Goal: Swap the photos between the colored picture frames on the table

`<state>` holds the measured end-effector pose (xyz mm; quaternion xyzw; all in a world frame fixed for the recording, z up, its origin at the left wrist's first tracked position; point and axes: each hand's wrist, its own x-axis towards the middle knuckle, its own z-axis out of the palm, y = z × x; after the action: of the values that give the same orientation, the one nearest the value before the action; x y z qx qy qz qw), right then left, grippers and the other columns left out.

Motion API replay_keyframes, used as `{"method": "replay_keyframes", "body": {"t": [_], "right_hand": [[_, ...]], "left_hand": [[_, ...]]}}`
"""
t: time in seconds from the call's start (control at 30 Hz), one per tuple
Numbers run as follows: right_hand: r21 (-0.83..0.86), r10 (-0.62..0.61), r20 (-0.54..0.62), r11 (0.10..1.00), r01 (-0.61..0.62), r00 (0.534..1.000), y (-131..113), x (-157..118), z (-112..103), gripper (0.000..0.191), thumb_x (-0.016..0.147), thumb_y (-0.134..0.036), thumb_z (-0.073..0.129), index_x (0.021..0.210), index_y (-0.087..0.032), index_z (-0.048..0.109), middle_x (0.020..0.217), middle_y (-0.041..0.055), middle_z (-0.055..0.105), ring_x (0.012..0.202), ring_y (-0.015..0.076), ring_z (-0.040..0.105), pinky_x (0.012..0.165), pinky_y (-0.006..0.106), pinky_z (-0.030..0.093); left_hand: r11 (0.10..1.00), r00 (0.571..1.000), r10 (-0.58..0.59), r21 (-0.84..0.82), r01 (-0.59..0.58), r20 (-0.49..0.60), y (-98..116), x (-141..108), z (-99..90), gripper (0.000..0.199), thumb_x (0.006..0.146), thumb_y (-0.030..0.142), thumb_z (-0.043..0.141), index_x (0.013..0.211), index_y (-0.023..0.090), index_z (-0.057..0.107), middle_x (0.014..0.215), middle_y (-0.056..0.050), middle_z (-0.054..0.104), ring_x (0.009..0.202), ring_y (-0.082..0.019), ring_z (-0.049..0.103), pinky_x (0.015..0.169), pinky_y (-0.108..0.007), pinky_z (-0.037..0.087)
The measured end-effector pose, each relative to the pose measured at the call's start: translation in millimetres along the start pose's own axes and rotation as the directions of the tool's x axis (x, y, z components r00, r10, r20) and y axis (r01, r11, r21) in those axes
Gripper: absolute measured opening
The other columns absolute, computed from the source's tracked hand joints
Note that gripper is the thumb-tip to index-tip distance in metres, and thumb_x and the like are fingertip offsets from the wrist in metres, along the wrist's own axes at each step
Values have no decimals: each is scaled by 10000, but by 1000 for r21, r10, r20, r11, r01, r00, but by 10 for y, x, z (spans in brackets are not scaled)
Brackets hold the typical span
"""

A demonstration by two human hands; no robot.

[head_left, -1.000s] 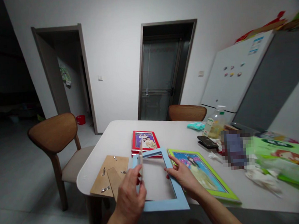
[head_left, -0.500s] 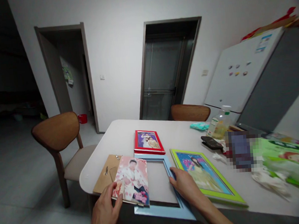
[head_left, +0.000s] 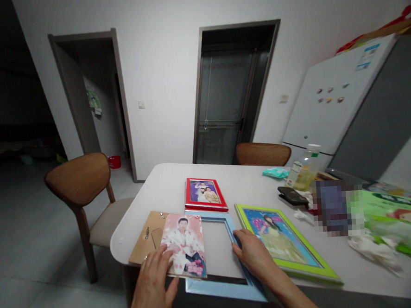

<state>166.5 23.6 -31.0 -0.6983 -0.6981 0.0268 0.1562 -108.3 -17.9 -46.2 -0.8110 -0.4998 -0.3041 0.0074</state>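
A pink-toned photo (head_left: 186,248) lies partly over a brown backing board (head_left: 146,236) and over the left side of a light blue picture frame (head_left: 227,289). My left hand (head_left: 152,285) rests its outstretched fingers on the photo's lower left part, thumb apart near the bottom edge. On the frame's right side, my right hand (head_left: 251,251) is closed around the bar. The white table shows through the frame's opening. A green picture frame (head_left: 287,242) with a picture lies right of my right hand. Beyond the blue frame is a red picture frame (head_left: 205,194).
A bottle (head_left: 303,169), a black object (head_left: 292,196), crumpled tissues (head_left: 375,253) and a green package (head_left: 397,212) crowd the table's right side. Wooden chairs stand at the left (head_left: 78,180) and far side (head_left: 263,153). The table's near edge runs under the blue frame.
My left hand has gone from pinching the photo's lower left corner to laying its fingers on top of it. The photo sits slightly higher in view. My right hand keeps its hold.
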Motion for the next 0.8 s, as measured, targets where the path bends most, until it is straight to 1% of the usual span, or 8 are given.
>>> {"method": "replay_keyframes", "body": {"t": [0.2,0.3,0.47,0.6,0.67,0.7,0.77,0.8], "right_hand": [[-15,-49,-27,999,48,998,-3,-34,88,375,707,-216,445,1030,-71,569,1117,180,499,1037,262,447,892,328,330],[-16,-63,-24,998,62,998,-46,-59,78,386,704,-225,454,1045,-87,572,1116,165,506,1031,261,451,901,329,331],[43,-103,-56,994,105,993,-119,-96,38,378,702,-237,469,1037,-107,586,1108,157,523,1036,267,448,914,360,319],[274,-132,-118,948,160,984,-199,-125,-11,348,703,-240,471,1005,-121,597,1093,134,543,1023,237,467,914,353,332],[455,-125,-110,876,161,986,-281,-139,-41,317,708,-251,466,972,-140,603,1037,114,577,925,207,526,861,344,382],[552,-115,-84,822,142,990,-334,-146,-52,307,712,-263,463,960,-145,602,999,107,595,865,192,550,823,338,409],[733,-68,23,679,30,997,-456,-156,-60,325,713,-301,470,971,-139,583,924,99,621,748,169,578,720,318,453],[807,-34,100,587,-61,994,-517,-158,-57,346,711,-325,473,981,-131,570,896,97,628,709,162,586,672,306,464]], "left_hand": [[996,971,85,1,-88,223,120,109,91,590,583,42,432,1153,189,473,1228,-98,472,1137,-253,409,952,-455,321],[997,966,62,34,-73,251,168,135,94,605,568,34,432,1156,172,472,1220,-108,479,1125,-254,421,944,-434,337],[997,982,57,37,-64,180,180,166,75,503,623,53,427,1099,188,521,1117,-91,557,1032,-246,492,889,-424,392],[985,999,-19,-174,13,-33,116,287,-59,395,695,120,410,1051,215,553,1068,-58,583,1015,-231,501,890,-419,388],[907,967,-206,-401,132,-148,130,388,-155,312,757,210,394,1016,199,568,1029,-58,602,1021,-227,504,899,-407,380],[819,930,-331,-538,198,-161,165,439,-191,300,780,269,388,1003,186,570,998,-62,615,1014,-230,512,890,-403,388],[553,840,-537,-784,283,-76,294,517,-207,349,793,379,389,996,156,564,933,-72,640,976,-239,543,853,-393,418],[400,805,-594,-869,292,-3,382,538,-180,380,786,414,401,999,143,559,907,-76,650,948,-239,561,832,-385,433]]}}
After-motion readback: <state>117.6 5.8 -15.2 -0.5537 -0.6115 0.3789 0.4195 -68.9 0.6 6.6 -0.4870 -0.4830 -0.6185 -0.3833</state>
